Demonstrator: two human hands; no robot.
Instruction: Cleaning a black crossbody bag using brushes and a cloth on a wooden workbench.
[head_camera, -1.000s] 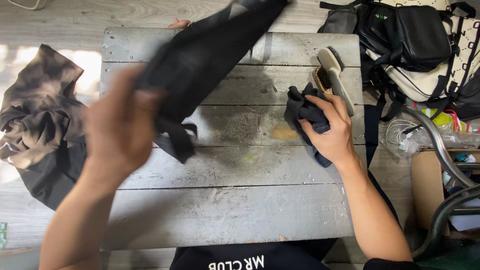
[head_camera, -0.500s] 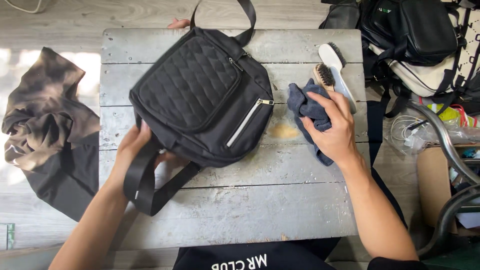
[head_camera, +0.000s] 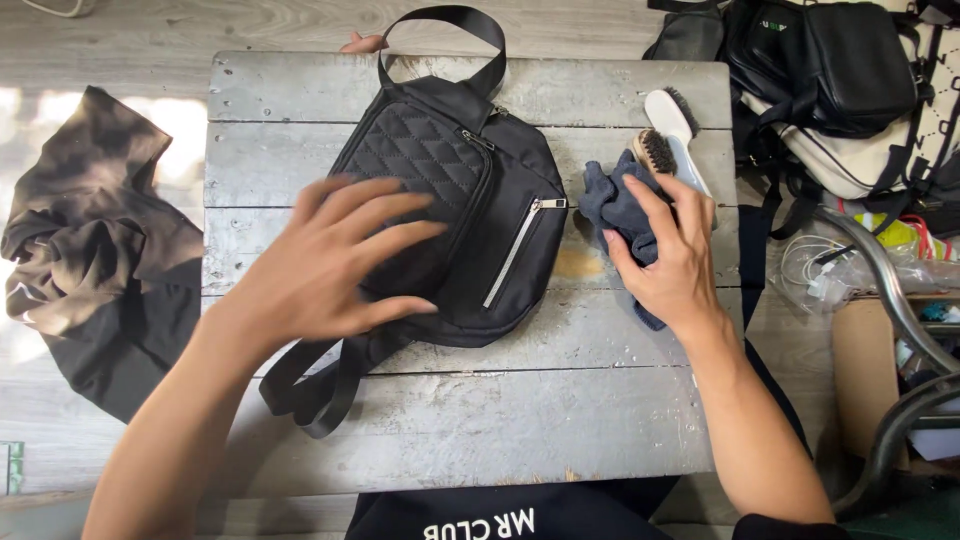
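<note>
A black quilted sling bag (head_camera: 480, 210) with a silver zipper lies flat on the grey wooden table (head_camera: 480, 420), its top handle pointing away from me and its strap trailing off to the lower left. My left hand (head_camera: 330, 265) hovers over the bag's left side with fingers spread, blurred, holding nothing. To the right of the bag, my right hand (head_camera: 675, 260) grips a crumpled dark blue cloth (head_camera: 615, 205) on the table.
Two brushes (head_camera: 670, 135), one white-handled, lie by the cloth near the table's right edge. A dark crumpled garment (head_camera: 85, 250) lies on the floor at left. Several black and cream bags (head_camera: 840, 80) are piled at upper right, with a cardboard box and cables below.
The bag was swung through the air, then laid flat on the table. My left hand let go of the strap and moved up over the bag. The right hand stayed on the cloth.
</note>
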